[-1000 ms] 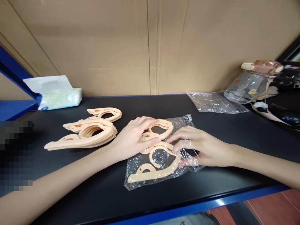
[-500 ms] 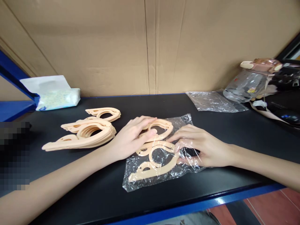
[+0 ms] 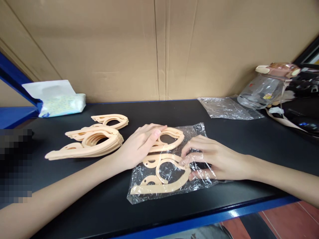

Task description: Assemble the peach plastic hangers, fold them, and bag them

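A clear plastic bag (image 3: 196, 129) lies flat on the dark tabletop with beige folding hangers inside it. The nearer folding hanger (image 3: 171, 187) lies along the bag's front side. Behind it is another set of folding hangers (image 3: 175, 146). My left hand (image 3: 139, 142) is closed over the left end of this rear set, thumb on top, the other fingertips partly hidden. At the bag's right side, my right hand (image 3: 211, 159) has its bent fingers and thumb around the rounded end of the nearer hanger, with clear film around the fingers.
Left of the bag stands a stack of beige folding hangers (image 3: 99, 146), with a smaller stack (image 3: 116, 121) behind. A tissue pack (image 3: 62, 103) sits at the back left. Another clear bag (image 3: 229, 108) and a drinking bottle (image 3: 264, 89) are at the back right. Cardboard (image 3: 112, 49) lines the back.
The nearer hanger has slid left and toward me inside the bag. My left thumb has drawn up against the fingers, and my right hand has shifted slightly nearer to me.
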Demonstrator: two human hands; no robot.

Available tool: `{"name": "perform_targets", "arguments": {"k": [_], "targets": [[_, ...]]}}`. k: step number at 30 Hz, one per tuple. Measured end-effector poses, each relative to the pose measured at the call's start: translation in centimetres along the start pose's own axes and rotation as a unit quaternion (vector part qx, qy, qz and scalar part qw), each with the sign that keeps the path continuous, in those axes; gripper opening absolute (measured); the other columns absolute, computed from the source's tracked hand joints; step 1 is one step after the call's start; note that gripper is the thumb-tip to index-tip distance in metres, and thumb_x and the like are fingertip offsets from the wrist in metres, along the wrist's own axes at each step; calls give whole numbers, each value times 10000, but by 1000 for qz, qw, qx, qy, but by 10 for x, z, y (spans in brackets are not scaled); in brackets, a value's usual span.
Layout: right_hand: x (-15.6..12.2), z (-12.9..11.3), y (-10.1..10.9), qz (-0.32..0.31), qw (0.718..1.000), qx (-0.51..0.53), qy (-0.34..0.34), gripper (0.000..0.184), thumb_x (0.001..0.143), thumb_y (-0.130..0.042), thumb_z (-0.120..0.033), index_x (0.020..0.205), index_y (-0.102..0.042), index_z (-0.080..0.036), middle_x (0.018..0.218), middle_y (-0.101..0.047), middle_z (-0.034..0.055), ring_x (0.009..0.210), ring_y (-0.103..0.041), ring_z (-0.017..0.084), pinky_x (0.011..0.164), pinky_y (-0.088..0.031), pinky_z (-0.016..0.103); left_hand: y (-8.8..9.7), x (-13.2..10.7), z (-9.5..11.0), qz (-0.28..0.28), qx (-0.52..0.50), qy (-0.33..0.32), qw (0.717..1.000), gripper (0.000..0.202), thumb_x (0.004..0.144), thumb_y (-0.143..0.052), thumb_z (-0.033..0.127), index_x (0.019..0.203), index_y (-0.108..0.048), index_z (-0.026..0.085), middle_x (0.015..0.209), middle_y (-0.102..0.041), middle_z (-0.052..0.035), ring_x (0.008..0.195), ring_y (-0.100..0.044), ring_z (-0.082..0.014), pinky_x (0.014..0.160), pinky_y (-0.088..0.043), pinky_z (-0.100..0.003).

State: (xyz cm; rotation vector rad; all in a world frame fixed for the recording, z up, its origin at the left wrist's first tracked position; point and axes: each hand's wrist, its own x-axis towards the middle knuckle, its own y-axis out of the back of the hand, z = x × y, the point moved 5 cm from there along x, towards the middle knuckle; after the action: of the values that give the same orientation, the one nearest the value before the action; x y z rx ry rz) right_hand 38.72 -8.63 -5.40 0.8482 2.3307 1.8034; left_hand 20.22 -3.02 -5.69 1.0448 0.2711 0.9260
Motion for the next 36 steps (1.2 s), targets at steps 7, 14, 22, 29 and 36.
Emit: {"name": "perform_targets", "arguments": {"k": [7, 14, 22, 29, 36], "targets": [[0, -1, -2, 10, 1000, -12, -13, 231, 895, -595, -398, 954, -638, -180, 970, -631, 54, 895, -531, 169, 839, -408, 320, -1, 0, -1, 3, 0, 0, 1000, 525, 1028, -145, 413, 1327, -532, 221, 1341, -556, -27, 1237, -471, -200, 1095, -328, -396], [2, -2, -3, 35, 999, -6, 8, 204, 918, -577, -361, 1026, -631, -197, 1213, -631, 77, 1143, -539, 182, 939, -407, 337, 0, 0, -1, 5, 0, 0, 1000, 519, 1027, -149, 418, 1332, -527, 238, 1327, -563, -23, 1221, -489, -203, 1075, -359, -392], [2, -4, -3, 56, 998, -11, 23, 153, 922, -577, -327, 972, -625, -191, 1158, -679, 79, 1069, -590, 179, 890, -423, 343, -1, 1, 0, 5, 1, 3, 1000, 527, 1024, -160, 445, 1337, -524, 227, 1322, -566, -32, 1219, -484, -207, 1067, -351, -398], [1, -4, -4, 62, 998, -20, 17, 178, 922, -575, -355, 962, -638, -194, 1098, -692, 64, 1017, -597, 171, 867, -416, 334, -1, 1, -1, 7, -2, 3, 1000, 534, 1023, -154, 449, 1327, -532, 227, 1321, -570, -33, 1217, -485, -211, 1072, -348, -417], [1, -3, -3, 38, 999, -11, 16, 233, 919, -576, -382, 1041, -631, -191, 1154, -675, 69, 1020, -589, 174, 894, -399, 350, -1, 1, -1, 1, -9, -5, 1000, 505, 1030, -160, 418, 1329, -522, 231, 1326, -563, -20, 1228, -473, -201, 1090, -332, -404]]}}
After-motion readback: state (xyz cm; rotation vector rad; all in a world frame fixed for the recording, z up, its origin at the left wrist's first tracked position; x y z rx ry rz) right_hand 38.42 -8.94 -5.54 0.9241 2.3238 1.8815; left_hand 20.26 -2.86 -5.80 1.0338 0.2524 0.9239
